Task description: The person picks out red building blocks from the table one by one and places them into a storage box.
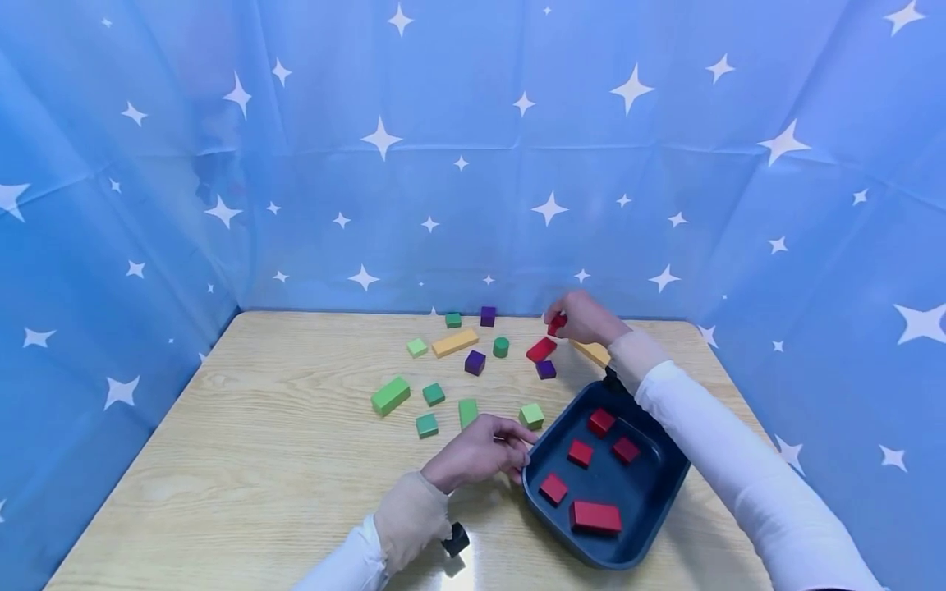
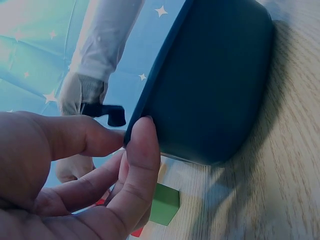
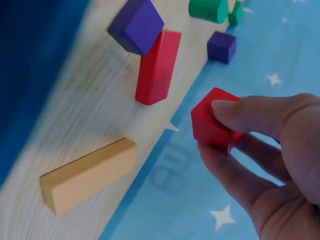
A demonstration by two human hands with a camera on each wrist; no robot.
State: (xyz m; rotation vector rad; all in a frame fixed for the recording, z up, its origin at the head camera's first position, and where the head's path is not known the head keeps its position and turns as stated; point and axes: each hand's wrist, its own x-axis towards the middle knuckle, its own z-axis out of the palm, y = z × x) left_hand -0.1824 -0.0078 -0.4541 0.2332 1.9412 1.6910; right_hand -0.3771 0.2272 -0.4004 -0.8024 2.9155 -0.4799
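Observation:
My right hand [image 1: 587, 318] pinches a red cube [image 3: 212, 122] between thumb and fingers, raised over the far part of the table. Just below it lies a red rectangular block [image 1: 542, 350], touching or nearly touching a purple cube [image 3: 136, 27]. At the near right, my left hand [image 1: 484, 450] pinches the rim of a dark blue bin [image 1: 609, 472] between thumb and fingers. Inside the bin are several red cubes [image 1: 580, 453] and a larger red block [image 1: 595, 518]. The left wrist view shows the bin's outer wall [image 2: 210, 85] close up.
A yellow-orange block [image 3: 90, 175] lies beside the bin's far end, partly under the right arm. Left of the bin are scattered green blocks [image 1: 390, 396], a green cylinder [image 1: 501, 347], purple cubes [image 1: 475, 363] and another orange block [image 1: 455, 342]. A starry blue curtain [image 1: 458, 189] borders the table.

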